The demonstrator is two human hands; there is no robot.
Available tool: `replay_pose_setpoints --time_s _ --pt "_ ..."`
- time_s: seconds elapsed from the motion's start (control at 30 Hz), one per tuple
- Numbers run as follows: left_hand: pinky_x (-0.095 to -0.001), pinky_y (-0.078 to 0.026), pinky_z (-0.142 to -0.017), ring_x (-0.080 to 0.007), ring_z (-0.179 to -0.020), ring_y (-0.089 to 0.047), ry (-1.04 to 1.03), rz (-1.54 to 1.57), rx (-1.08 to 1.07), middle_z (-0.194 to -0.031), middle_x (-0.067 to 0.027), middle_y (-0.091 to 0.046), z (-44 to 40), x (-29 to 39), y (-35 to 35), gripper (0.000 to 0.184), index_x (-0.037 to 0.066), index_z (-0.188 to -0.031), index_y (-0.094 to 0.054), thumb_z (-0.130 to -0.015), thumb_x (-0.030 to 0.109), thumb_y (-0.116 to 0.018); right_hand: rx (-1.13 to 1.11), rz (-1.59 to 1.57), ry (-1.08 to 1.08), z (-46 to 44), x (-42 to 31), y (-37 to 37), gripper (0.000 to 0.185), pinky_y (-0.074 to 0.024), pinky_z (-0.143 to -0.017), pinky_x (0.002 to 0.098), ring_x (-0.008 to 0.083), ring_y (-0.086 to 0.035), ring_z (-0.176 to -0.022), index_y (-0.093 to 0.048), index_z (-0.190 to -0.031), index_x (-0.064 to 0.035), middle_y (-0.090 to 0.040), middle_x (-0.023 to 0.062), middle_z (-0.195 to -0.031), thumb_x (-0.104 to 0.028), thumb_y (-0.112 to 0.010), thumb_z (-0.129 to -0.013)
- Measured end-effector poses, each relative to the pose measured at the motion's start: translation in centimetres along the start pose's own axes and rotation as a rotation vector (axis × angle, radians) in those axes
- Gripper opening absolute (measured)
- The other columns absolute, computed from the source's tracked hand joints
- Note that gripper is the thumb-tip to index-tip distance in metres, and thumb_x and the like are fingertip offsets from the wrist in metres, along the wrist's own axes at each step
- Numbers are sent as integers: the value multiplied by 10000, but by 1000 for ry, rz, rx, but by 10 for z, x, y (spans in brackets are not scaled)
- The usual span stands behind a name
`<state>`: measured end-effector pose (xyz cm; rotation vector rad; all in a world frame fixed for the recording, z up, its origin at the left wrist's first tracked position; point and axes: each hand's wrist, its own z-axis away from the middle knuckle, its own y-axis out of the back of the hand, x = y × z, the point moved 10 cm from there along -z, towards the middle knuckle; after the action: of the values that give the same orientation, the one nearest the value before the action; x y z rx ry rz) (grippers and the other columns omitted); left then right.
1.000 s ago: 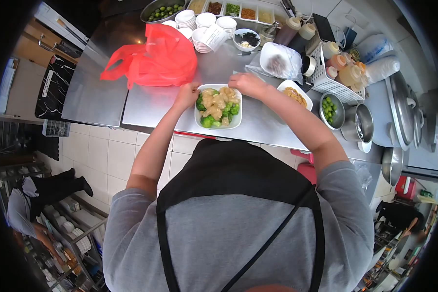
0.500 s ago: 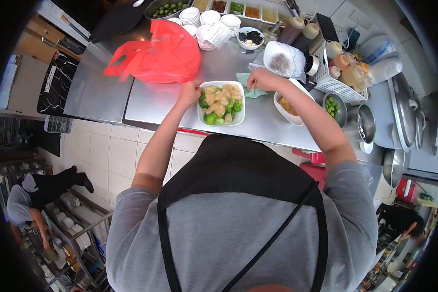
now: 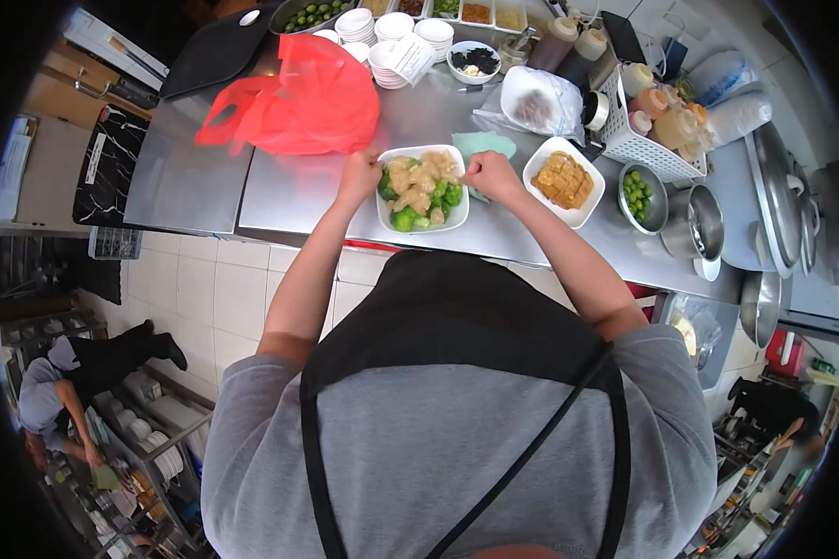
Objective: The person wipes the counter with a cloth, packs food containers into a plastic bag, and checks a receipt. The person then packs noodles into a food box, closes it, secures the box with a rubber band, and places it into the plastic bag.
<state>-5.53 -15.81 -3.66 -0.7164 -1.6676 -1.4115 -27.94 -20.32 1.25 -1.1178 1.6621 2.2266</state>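
Note:
A white square bowl point(image 3: 423, 225) with broccoli and pale, glazed pieces stands near the counter's front edge. My left hand point(image 3: 361, 176) is closed at the bowl's left rim; what its fingers pinch is too small to make out. At the right rim, my right hand point(image 3: 491, 175) is closed too, beside a pale green cloth point(image 3: 483, 143) lying behind it. Whether it grips the rim or part of the cloth is unclear. Right of that hand sits a white dish with golden-brown sliced food point(image 3: 563, 181).
A red plastic bag point(image 3: 309, 102) lies at the left. Behind are stacked white saucers point(image 3: 355, 25), a bowl of dark food point(image 3: 474, 61) and a bagged container point(image 3: 537, 101). Limes in a metal bowl point(image 3: 642, 197) and a bottle basket point(image 3: 636, 140) stand right. Other people work at both sides.
My right hand has come back from the green cloth to the bowl's right rim, uncovering the dish of brown food. The cloth now shows behind the hand. My left hand stays at the left rim.

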Motion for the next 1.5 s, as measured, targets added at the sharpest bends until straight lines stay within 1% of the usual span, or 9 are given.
replay_pose_setpoints --time_s 0.17,0.27,0.4,0.7,0.77,0.9,1.17,1.27,1.5 --pt "-337 -477 -660 -292 -744 -626 -8 -51 30 -785 -209 -618 -1 2 3 265 11 -920 -629 -697 2 -486 -520 -151 -144 31 25 -46 128 -464 -552 303 157 -582 -574 -593 -631 -35 -608 79 -618 -127 -681 -624" --pt "-342 -478 -663 -298 -740 -623 46 -15 -14 -780 -210 -616 -3 -4 0 269 15 -926 -628 -697 4 -487 -254 -17 69 30 5 -6 151 -480 -693 384 328 -599 -736 -642 -755 -27 -629 155 -796 -153 -575 -705" --pt "-342 -481 -667 -300 -736 -623 44 -54 -17 -774 -210 -616 -5 -10 -2 268 14 -923 -628 -691 7 -494 -36 -49 344 29 -6 -8 40 -474 -644 305 236 -597 -697 -635 -716 -32 -609 94 -706 -63 -612 -706" --pt "-342 -489 -609 -250 -688 -627 158 48 54 -668 -167 -597 15 -31 12 175 -36 -806 -581 -666 -16 -479 -611 103 433 53 -13 -28 179 -447 -734 396 300 -573 -818 -617 -830 -32 -580 153 -921 -157 -587 -706" --pt "-332 -502 -592 -238 -686 -627 266 90 63 -671 -153 -591 33 -35 17 153 -47 -796 -552 -668 -23 -472 -226 226 388 39 -4 3 175 -449 -737 397 283 -573 -839 -616 -817 -33 -575 139 -937 -160 -594 -697" --pt "-319 -549 -635 -273 -725 -624 578 517 26 -899 -194 -550 86 -21 6 268 -63 -1006 -405 -744 -24 -441 -114 537 481 40 6 -18 170 -448 -747 396 294 -565 -863 -602 -801 -26 -575 141 -913 -157 -597 -694" --pt "-365 -511 -824 -347 -989 -548 639 964 -243 -1151 -246 -459 93 3 -33 484 -50 -1246 -255 -776 -52 -369 207 -14 6 -22 43 77 201 -441 -775 368 316 -552 -902 -550 -880 -34 -587 138 -963 -146 -595 -720" --pt "-385 -524 -802 -340 -996 -543 652 1012 -265 -1140 -222 -475 94 6 -34 455 -46 -1246 -274 -795 -53 -334 341 -316 235 -32 25 48 208 -444 -765 351 331 -558 -891 -572 -900 -44 -595 148 -934 -168 -602 -736" --pt "-400 -511 -827 -347 -1020 -525 679 1085 -150 -1145 -217 -472 95 5 -42 486 -34 -1253 -271 -772 -71 -333 296 -380 136 0 19 -18 167 -456 -724 289 179 -618 -757 -648 -926 -55 -654 89 -877 -141 -606 -790"
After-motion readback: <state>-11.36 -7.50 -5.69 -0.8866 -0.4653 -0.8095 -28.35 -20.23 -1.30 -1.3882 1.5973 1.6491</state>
